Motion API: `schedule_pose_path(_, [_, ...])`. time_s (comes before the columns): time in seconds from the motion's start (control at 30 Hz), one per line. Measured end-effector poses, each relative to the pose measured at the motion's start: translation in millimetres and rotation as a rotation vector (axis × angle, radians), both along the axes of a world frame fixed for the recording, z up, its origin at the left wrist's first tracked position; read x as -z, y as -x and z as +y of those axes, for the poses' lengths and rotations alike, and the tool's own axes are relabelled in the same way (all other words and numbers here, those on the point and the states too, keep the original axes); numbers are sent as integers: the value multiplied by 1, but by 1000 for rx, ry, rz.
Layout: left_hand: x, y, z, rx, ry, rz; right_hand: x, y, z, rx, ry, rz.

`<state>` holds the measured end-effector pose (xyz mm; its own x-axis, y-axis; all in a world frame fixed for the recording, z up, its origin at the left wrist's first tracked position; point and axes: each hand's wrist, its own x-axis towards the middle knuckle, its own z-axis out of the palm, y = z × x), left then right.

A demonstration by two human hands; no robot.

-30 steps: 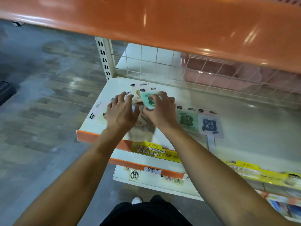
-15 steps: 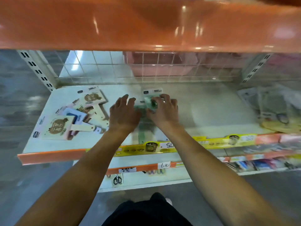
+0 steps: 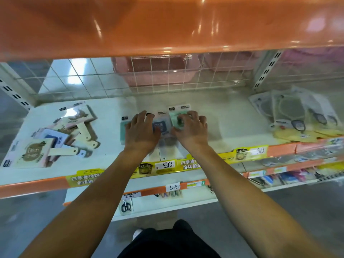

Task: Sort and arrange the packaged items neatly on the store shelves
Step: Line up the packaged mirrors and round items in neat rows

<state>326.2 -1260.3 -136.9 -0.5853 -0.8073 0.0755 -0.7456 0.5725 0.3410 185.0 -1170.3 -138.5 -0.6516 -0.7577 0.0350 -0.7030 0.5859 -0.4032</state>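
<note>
On the white shelf [image 3: 232, 116], three flat packets lie side by side in a short row, long axes running from the front lip toward the wire back. The green packet [image 3: 178, 116] is the rightmost of the row, and the right hand [image 3: 191, 130] sits directly over its near end, fingers curled down onto its face and edge, seemingly gripping it. Just left of the green packet lies the blue-grey packet [image 3: 162, 127], and left of that a pale teal packet [image 3: 124, 127], mostly hidden. The left hand [image 3: 141, 133] lies flat on these two, fingers spread and straight. The right hand is nearer to the green packet, so squaring it up looks like its job.
</note>
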Motion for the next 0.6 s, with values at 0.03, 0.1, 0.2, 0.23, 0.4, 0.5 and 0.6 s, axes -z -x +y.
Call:
schedule_pose_path(0.03, [0,1,1,-4,4,0,2,2,2,-4,-11,-2])
schedule_pose_path(0.1, [1,1,2,-12,7,5,7,3,4,-14,-44,3])
schedule_pose_path(0.2, [3,0,3,-25,18,9,12,4,6,-32,-57,16])
schedule_pose_path(0.23, [4,0,4,-30,21,9,12,4,6,-36,-56,17])
schedule_pose_path(0.4, [7,1,6,-54,12,15,9,4,7,-50,-62,28])
schedule_pose_path(0.5, [9,2,6,-61,2,-3,4,7,6,-65,-35,27])
schedule_pose_path(0.6, [10,4,6,-60,-20,-34,-1,14,4,-99,-20,14])
